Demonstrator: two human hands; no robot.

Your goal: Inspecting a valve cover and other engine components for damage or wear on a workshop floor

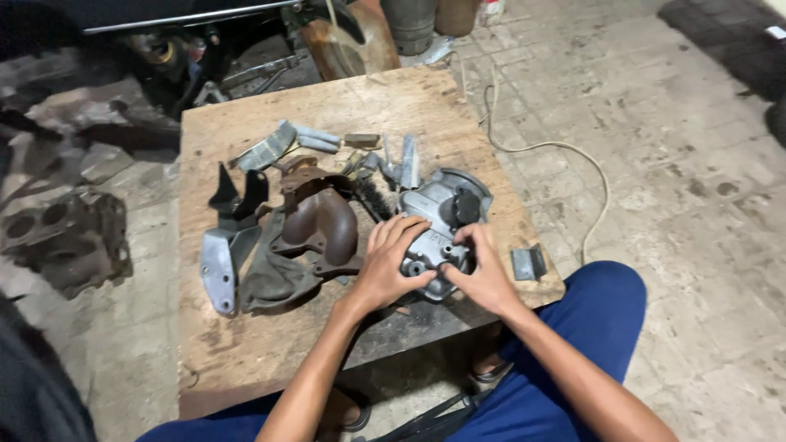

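A grey cast-metal housing (442, 209) lies near the front right of a worn wooden board (246, 344). My left hand (391, 262) rests on its near left side, fingers curled over the edge. Gripping the near right side is my right hand (483, 274), its fingertips pressed on the casting. Left of the housing sits a rusty brown curved metal shell (323, 225), with a grey cloth-like piece (274, 274) below it.
Flat grey brackets (221, 262), black clips (237, 196) and several small metal strips (274, 147) lie on the board. A small grey bracket (528, 262) sits at its right edge. A cord (565, 151) runs across the tiled floor. An engine block (65, 237) lies at left.
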